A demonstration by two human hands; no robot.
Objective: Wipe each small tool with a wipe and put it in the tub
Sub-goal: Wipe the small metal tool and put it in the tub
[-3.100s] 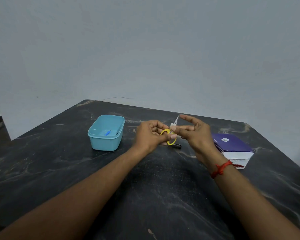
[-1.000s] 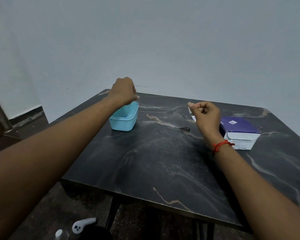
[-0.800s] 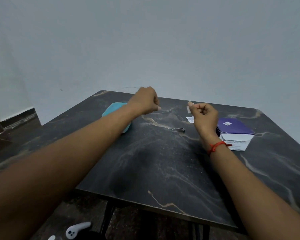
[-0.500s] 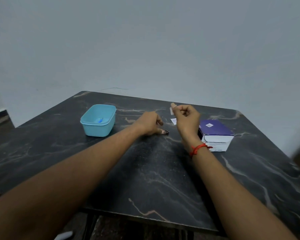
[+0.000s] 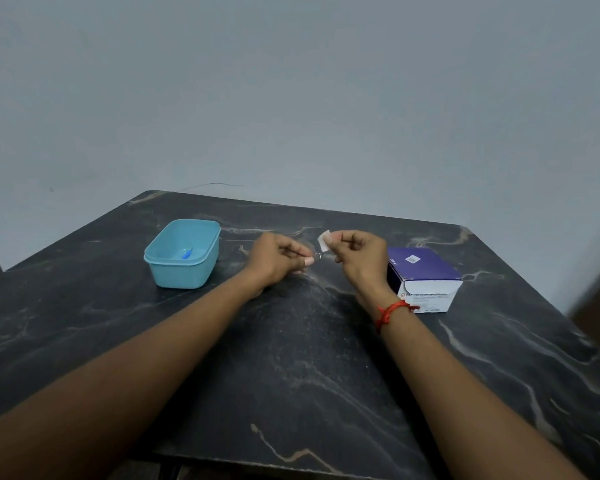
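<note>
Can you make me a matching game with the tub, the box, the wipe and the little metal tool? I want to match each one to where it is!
Things
1. tub
2. box
3. wipe
4. little metal tool

Places
A. pinched in the left hand
B. on the table, just right of the right hand
C. pinched in the right hand
D. on the table, left of the left hand

Right pairs: 1-D, 2-B, 3-C, 4-A
</note>
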